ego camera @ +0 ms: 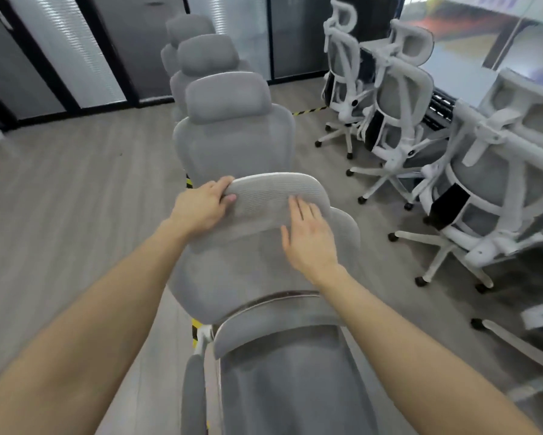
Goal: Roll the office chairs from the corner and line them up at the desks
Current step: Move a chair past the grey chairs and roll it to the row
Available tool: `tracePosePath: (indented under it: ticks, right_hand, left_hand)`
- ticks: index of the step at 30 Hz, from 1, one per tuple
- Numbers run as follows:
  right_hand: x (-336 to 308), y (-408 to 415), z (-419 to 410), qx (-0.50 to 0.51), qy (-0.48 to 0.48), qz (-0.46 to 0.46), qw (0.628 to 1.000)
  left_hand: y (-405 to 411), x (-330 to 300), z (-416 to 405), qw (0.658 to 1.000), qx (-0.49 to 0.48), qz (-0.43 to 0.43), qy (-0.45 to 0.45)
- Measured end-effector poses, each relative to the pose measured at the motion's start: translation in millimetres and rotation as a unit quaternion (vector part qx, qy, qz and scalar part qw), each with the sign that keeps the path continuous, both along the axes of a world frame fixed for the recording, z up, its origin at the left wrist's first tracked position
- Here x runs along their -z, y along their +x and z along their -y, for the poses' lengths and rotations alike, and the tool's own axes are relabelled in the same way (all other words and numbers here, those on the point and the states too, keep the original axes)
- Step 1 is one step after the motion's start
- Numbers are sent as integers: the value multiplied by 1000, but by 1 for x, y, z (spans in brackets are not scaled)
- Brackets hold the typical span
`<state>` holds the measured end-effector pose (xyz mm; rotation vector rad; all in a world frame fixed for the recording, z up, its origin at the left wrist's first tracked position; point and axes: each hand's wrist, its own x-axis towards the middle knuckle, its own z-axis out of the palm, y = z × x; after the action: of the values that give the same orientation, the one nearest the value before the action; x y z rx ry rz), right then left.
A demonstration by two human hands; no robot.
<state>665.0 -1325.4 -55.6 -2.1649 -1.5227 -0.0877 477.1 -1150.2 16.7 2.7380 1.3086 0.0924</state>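
To steer the near grey mesh office chair [264,246], the left hand [201,208] clamps the left end of its curved headrest [276,196] while the right hand [311,240] lies flat, fingers apart, against its right side.

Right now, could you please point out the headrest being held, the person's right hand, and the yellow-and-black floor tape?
headrest [271,196]: head view, on the mesh front, between the hands.
right hand [309,238]: head view, on the back of the hand.
floor tape [308,110]: head view, on the striped strip by the far white-framed chair.
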Motion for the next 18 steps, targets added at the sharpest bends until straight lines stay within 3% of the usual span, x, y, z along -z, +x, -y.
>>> tracePosePath:
  ticks: [5, 10, 18]
  right_hand:
    - [-22, -22, -43, 50, -7, -30, 998]
    - [-22, -27, -50, 4, -54, -22, 998]
    - [-17, -53, -35, -94, -160, -45, 982]
  left_hand:
    - [-15, 9, -14, 999, 25, 33, -16]
    - [-43, 12, -18, 996, 31, 78, -31]
    - [-95, 18, 4, 996, 10, 76, -44]
